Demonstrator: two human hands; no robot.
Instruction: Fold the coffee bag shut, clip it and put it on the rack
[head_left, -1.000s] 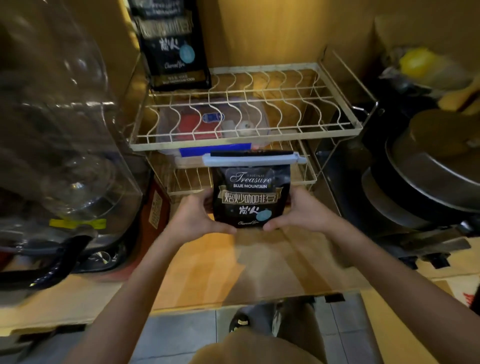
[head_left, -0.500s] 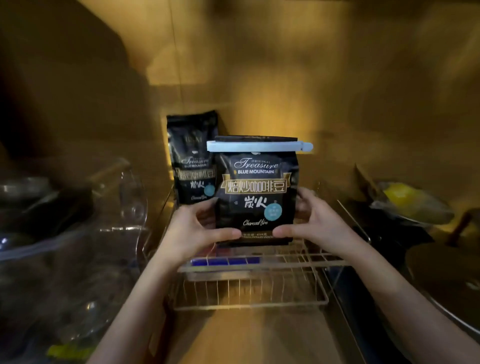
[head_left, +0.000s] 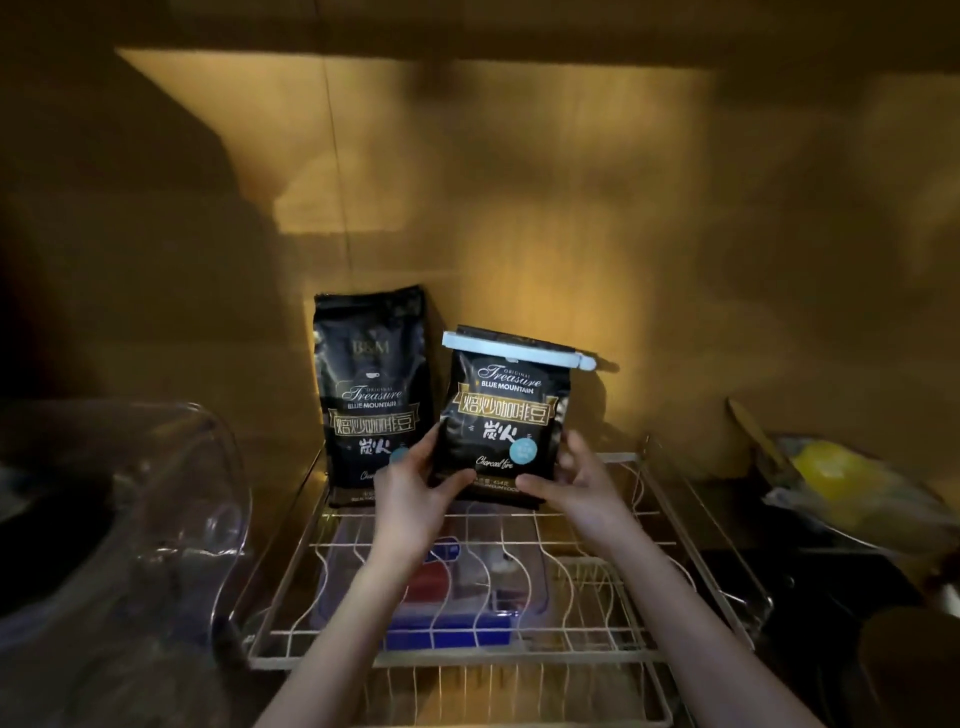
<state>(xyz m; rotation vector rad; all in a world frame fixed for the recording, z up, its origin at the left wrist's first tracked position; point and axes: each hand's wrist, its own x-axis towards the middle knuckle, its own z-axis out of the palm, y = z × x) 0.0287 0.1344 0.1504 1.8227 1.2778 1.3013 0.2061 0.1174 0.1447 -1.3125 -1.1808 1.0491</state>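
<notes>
Placement is the step in hand: the clipped bag (head_left: 501, 426) sits at the back of the top tier of the wire rack (head_left: 618, 551), tilted a little to the right, its base at or just on the wires, close beside a second bag (head_left: 370, 395) that stands upright to its left. Both hands grip its lower corners, the left hand (head_left: 415, 491) with thumb across the front and fingers behind, the right hand (head_left: 576, 483) likewise on the other side. To do it well, I'd say, square the base flat across several wires before letting go, bring the bag upright, perhaps against its neighbour or the wall behind, then ease both hands off together so it doesn't tip. The pale clip (head_left: 514, 351) runs across the folded top and juts out to the right, so it needs room there. Under the top tier, seen through the wires, lies a clear box (head_left: 441, 587) with something red and something blue inside; I can't tell what they are. At left looms a clear jug (head_left: 156, 519), seemingly empty; at right a bag with something yellow (head_left: 831, 473) in it.
</notes>
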